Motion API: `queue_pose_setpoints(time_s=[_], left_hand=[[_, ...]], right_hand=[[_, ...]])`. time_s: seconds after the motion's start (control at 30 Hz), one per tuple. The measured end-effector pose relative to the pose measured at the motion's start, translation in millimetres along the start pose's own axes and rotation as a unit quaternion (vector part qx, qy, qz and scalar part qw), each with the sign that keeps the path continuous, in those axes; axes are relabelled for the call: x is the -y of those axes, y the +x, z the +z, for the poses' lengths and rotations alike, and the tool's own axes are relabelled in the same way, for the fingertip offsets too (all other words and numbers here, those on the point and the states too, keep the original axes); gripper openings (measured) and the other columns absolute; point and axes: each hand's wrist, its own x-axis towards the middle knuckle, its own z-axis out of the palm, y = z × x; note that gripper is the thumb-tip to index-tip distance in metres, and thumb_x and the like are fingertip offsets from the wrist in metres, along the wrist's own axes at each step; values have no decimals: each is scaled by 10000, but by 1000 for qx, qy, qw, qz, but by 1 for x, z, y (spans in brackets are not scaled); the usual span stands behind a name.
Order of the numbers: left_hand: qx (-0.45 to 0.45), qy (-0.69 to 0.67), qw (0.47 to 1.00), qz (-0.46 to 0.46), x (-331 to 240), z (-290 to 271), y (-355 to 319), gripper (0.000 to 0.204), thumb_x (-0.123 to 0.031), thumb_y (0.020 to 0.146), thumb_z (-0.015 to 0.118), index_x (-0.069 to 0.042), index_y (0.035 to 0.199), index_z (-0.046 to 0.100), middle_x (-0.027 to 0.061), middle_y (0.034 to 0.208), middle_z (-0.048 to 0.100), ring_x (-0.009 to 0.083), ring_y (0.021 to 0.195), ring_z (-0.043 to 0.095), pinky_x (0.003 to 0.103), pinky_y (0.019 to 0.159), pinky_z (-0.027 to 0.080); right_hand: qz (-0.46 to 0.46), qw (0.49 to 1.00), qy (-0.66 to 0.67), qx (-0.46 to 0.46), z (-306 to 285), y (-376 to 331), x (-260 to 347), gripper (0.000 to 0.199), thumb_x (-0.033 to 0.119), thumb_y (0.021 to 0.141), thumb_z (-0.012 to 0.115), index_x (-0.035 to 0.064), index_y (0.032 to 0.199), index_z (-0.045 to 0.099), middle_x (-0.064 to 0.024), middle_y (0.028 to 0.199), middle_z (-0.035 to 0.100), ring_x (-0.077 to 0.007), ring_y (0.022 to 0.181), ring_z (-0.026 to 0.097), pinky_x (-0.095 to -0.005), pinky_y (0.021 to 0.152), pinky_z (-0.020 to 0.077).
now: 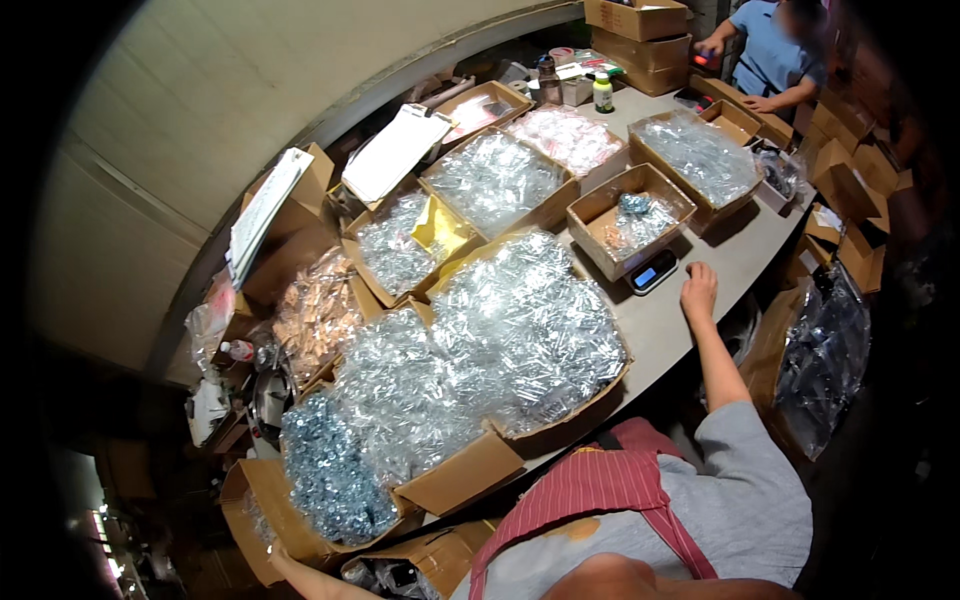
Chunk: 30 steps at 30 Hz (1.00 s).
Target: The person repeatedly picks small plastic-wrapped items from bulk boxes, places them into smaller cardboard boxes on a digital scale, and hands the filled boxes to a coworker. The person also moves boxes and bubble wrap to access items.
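Note:
My right hand (699, 290) rests on the tabletop beside a small black digital scale (655, 272) with a lit screen. Its fingers are loosely bent, and nothing shows in them. On the scale stands an open cardboard box (612, 258) holding a few small bags of metal and copper-coloured parts. At the lower left, my left hand (278, 552) is at the edge of an open cardboard box (248, 482); its fingers are mostly hidden. Close by, another box is heaped with bluish metal parts in clear bags (335, 475).
Bagged silvery parts (520, 320) overflow boxes along the table. Copper-coloured parts (315, 310) lie behind them. Clipboards (398, 150) lean at the back. A co-worker in blue (775, 55) stands at the far end, near stacked boxes (640, 50). A carton with dark plastic bags (815, 360) stands right.

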Motion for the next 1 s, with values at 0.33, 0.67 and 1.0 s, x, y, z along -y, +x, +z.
queue_pose_setpoints(time_s=[0.33,0.67,1.0], left_hand=[[-124,-6,990,72,-24,-41,4,314,-288,799,603,-73,987,734,194,985,702,399,902,672,511,781,515],[-148,-693,705,0,-36,-142,-55,314,-64,962,441,42,1241,537,224,1020,643,363,760,707,405,592,635],[238,-707,643,174,-273,-190,-269,340,-11,950,388,67,1251,524,194,1117,646,267,996,674,401,874,593]], right_hand=[[-44,993,106,27,26,5,-48,332,-44,721,464,-21,1028,590,-194,993,605,-376,961,564,-448,889,450],[-74,991,90,62,73,-8,-82,328,51,827,479,-6,1126,601,-175,1119,634,-363,1074,574,-443,964,423],[-70,994,77,15,51,-1,-71,317,5,787,497,30,1088,593,-165,1085,618,-377,1043,562,-478,917,413]])
